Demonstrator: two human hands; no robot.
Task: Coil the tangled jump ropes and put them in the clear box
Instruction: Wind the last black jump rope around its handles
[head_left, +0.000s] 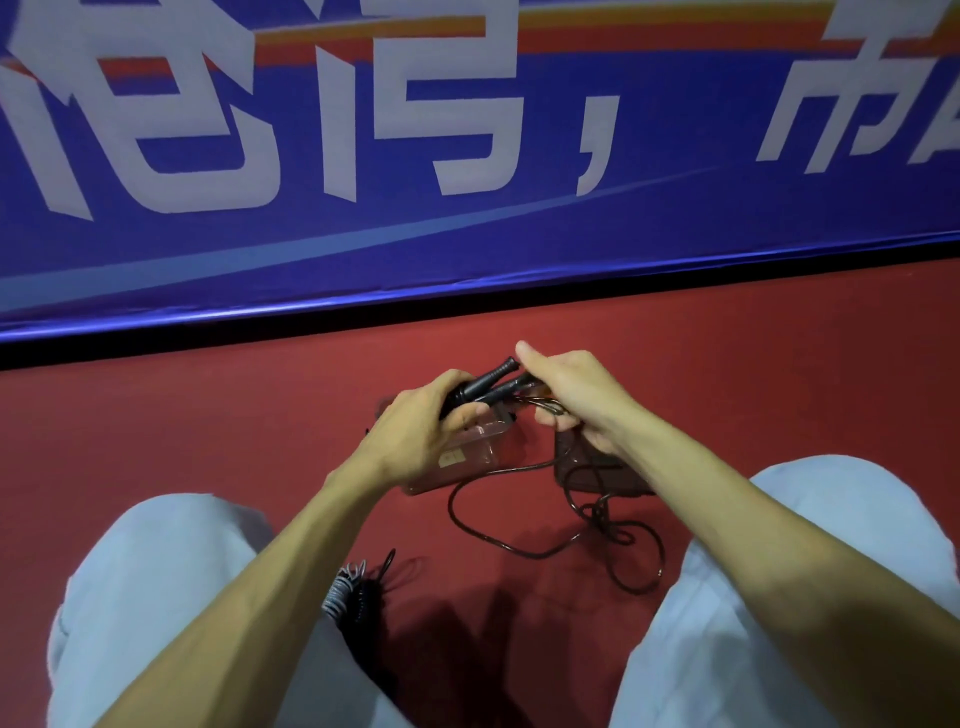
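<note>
Gripping black handles (483, 383) w/ left hand (415, 441), the person curls right hand (576, 400) round cord loops (546, 403) over the clear box (483, 460). They should keep loops even & feed in near slack rope (605, 519).

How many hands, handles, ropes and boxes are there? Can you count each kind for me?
Bare hands: 2 (left hand, right hand)
Black ribbed jump-rope handles: 2
Thin dark rope on the red floor: 1
Clear plastic box: 1
Grey-and-black spiral cord: 1
Total: 7
</note>
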